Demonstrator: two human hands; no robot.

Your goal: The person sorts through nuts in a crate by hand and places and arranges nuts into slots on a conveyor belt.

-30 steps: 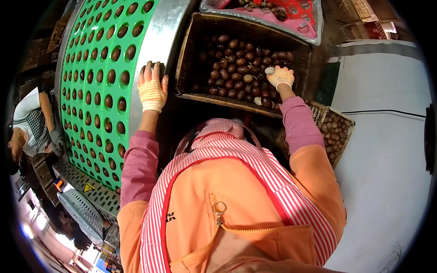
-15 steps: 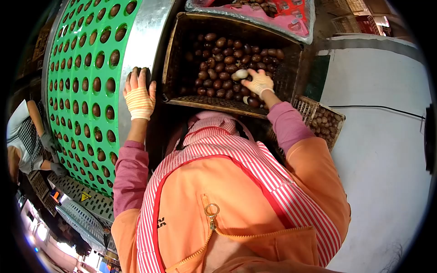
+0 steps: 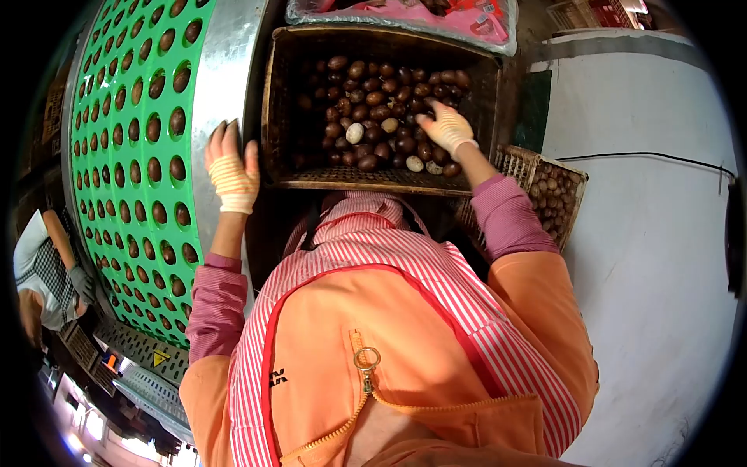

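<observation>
A dark crate [image 3: 381, 184] in front of me holds many glossy brown eggs [image 3: 375, 99]. A few pale eggs, among them a whitish one [image 3: 354, 133], lie mixed in with them. Over the right part of the crate my right hand [image 3: 450, 130], in a striped glove with bare fingertips, has its thumb and fingers apart at the top of the brown eggs. No egg shows in its grasp. My left hand [image 3: 232, 173], gloved alike, lies with fingers stretched out on the metal rim [image 3: 214, 86] beside a green perforated conveyor [image 3: 115, 179], whose pockets each carry a brown egg.
A plastic-lined crate [image 3: 405, 19] with pink and red packaging stands beyond the egg crate. To the right are a smaller basket [image 3: 560, 198] of pale brown eggs and a pale surface [image 3: 646, 233] crossed by a black cable. Another person [image 3: 50, 272] works across the conveyor.
My right hand has moved off a pale egg it was touching, and pale eggs now lie in different spots. My left hand stays on the rim. The view has shifted slightly.
</observation>
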